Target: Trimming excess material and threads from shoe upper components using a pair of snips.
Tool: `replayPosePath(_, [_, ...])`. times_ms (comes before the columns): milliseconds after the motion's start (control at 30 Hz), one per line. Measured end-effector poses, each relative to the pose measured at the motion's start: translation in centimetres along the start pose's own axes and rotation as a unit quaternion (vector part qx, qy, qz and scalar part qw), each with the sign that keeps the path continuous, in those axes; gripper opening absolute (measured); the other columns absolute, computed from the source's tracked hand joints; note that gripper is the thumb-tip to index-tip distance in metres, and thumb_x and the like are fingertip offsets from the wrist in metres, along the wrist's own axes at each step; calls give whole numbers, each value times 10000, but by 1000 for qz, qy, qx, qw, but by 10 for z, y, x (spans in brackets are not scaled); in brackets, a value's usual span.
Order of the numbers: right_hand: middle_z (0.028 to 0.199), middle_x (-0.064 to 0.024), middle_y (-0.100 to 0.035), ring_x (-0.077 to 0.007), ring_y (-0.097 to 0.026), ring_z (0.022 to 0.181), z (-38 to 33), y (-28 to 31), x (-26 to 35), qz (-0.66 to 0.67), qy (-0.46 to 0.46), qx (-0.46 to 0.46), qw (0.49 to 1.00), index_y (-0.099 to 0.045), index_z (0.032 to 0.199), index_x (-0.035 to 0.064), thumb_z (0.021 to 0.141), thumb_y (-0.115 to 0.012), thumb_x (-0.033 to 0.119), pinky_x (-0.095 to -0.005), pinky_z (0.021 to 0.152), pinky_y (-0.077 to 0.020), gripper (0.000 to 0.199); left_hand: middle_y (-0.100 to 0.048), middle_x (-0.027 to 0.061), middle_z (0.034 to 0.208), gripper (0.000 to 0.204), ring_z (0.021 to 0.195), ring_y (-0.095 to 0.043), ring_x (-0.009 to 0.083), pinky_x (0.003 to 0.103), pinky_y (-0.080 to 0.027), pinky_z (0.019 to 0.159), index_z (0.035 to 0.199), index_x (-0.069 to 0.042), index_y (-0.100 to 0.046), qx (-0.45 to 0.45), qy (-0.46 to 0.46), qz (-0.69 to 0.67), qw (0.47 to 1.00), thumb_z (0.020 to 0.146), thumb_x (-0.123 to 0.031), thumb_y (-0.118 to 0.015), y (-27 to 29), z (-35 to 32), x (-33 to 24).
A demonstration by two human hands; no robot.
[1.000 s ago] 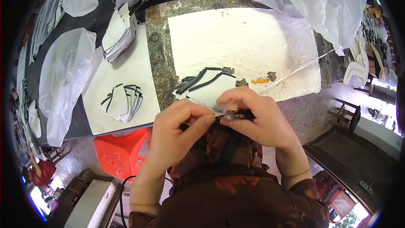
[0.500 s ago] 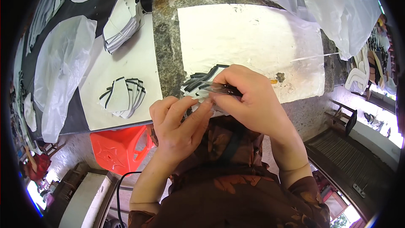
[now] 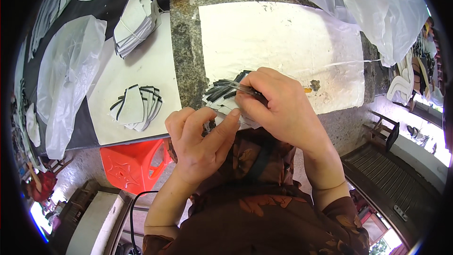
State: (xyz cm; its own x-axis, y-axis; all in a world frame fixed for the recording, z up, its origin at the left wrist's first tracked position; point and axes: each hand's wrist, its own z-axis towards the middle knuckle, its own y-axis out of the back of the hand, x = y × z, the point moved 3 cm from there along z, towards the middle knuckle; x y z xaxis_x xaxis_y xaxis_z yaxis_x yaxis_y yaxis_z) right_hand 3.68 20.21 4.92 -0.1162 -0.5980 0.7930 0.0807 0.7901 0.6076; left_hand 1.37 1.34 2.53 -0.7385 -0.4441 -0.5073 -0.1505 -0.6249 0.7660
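My left hand [image 3: 200,144] is at the near edge of a fanned stack of white pieces with black edging [image 3: 222,95], its thumb and bent forefinger gripping the near pieces. My right hand [image 3: 278,106] is closed round small dark-handled thread snips [image 3: 252,91]. Their pointed metal tip lies over the black edges of the stack, apart from my left fingers. My right hand covers part of the stack. On the left, a second fan of similar pieces [image 3: 137,106] rests on a pale sheet [image 3: 165,66].
A tied bundle of white pieces [image 3: 134,24] stands far left, near a clear plastic bag [image 3: 71,80]. A white sheet [image 3: 283,42] covers the mottled board [image 3: 186,33]. More plastic [image 3: 377,9] hangs over the far right. A red stool [image 3: 132,165] stands below the table edge.
The snips' tip has moved up and away from my left fingertips, swinging over the black edges. My right hand has shifted slightly upward; my left hand has barely moved.
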Motion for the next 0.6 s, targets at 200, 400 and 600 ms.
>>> replayPosePath(200, [809, -138, -632, -323, -634, 726, 0, 0, -1, 0, 9, -6, 1000, -656, 917, 13, 895, -723, 113, -390, 649, -493, 122, -661, -22, 1282, 301, 1161, -533, 259, 430, -387, 979, 1098, -203, -810, -5, -12, 10, 1000, 798, -192, -826, 0, 0, 3])
replayPosePath(400, [813, -135, -637, -322, -635, 724, 0, -1, -1, 4, 9, -8, 1000, -658, 922, 20, 899, -721, 118, -386, 643, -493, 118, -686, -38, 1303, 274, 1245, -540, 263, 467, -374, 1042, 1111, -209, -804, 22, -24, 27, 999, 837, -218, -807, 0, 0, 4])
replayPosePath(600, [825, -135, -642, -341, -649, 754, 0, -3, 0, -17, 12, -9, 1000, -640, 906, 29, 908, -686, 132, -421, 661, -512, 112, -678, -27, 1301, 275, 1218, -547, 263, 470, -372, 1040, 1111, -212, -798, 26, -21, 30, 999, 836, -224, -801, -2, -1, 3])
